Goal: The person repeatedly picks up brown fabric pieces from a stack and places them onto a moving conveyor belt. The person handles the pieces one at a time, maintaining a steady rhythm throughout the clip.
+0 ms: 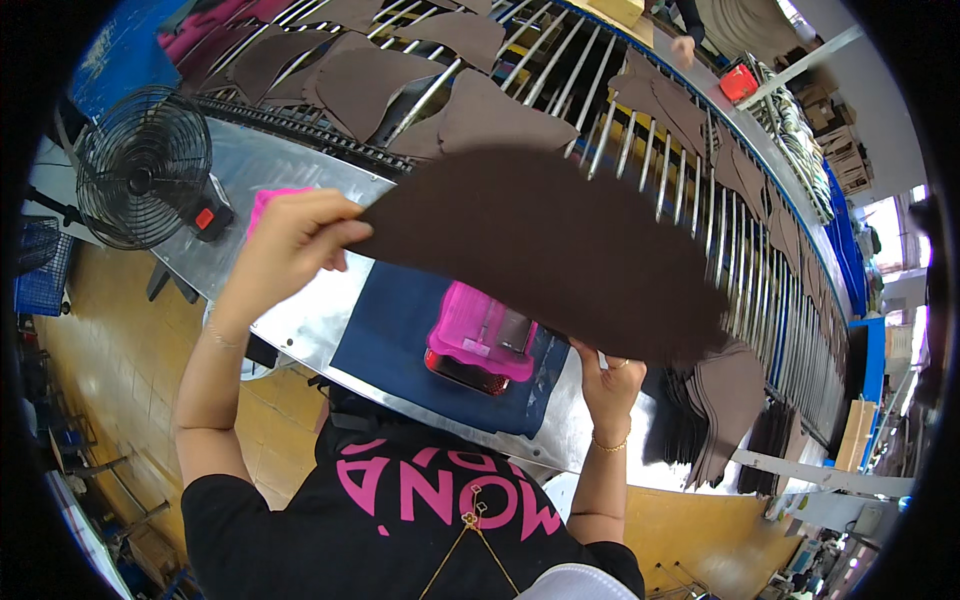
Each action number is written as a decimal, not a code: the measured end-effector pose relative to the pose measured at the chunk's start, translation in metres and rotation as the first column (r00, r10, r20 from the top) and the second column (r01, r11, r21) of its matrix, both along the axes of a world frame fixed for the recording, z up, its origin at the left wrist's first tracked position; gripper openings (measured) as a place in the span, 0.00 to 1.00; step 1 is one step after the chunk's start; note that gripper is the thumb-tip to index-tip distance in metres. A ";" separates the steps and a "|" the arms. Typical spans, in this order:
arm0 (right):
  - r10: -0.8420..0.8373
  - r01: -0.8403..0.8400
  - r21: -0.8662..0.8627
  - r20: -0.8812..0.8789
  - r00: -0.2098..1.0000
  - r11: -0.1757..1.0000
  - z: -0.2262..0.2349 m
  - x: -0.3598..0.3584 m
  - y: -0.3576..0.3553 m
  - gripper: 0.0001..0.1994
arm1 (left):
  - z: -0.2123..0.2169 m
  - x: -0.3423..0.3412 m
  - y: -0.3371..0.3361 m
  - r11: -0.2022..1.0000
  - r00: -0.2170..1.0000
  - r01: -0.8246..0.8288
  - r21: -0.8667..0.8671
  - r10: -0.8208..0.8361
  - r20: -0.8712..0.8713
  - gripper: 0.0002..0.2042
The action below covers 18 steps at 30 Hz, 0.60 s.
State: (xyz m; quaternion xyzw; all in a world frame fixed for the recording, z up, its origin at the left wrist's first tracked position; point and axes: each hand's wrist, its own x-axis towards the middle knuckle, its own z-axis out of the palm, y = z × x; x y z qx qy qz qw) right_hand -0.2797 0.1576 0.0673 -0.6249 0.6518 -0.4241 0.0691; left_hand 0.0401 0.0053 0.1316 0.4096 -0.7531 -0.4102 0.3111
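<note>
A large dark brown flat panel (540, 240) with a curved outline is raised over the worktable, held between my two hands. My left hand (295, 245) pinches its pointed left corner. My right hand (612, 385) grips its lower edge toward the right; the panel hides some of those fingers. Beneath it, on a dark blue mat (385, 335), sits a pink scalloped-edged item (462, 335) with something red under it. Right of my right hand lies a stack of brown cut panels (735, 385). Behind my left hand, a bit of pink material (262, 208) shows.
A black wire fan (143, 180) stands at the left end of the metal table (310, 310). Along the far side runs a rack of metal rods (685, 190) carrying several brown panels (500, 110). Across it, another person's hand (683, 50) shows near a red object (738, 84).
</note>
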 end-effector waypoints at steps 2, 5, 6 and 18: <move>0.013 -0.012 0.010 -0.114 0.993 1.000 -0.015 -0.023 0.017 0.07 | -0.011 -0.021 -0.001 0.988 0.985 0.140 -0.071 -0.132 0.109 0.04; -0.118 0.121 0.063 -0.050 0.992 0.991 -0.036 -0.046 0.057 0.10 | -0.024 -0.056 0.003 0.908 0.957 0.285 -0.308 -0.251 0.146 0.04; -0.206 0.205 0.080 0.008 0.979 0.976 -0.040 -0.052 0.072 0.10 | -0.023 -0.067 0.005 0.888 0.945 0.322 -0.328 -0.278 0.173 0.04; -0.533 0.560 -0.088 0.213 0.819 0.824 0.097 -0.122 0.164 0.11 | 0.045 -0.213 -0.006 0.668 0.663 0.703 -0.245 -0.740 -0.115 0.32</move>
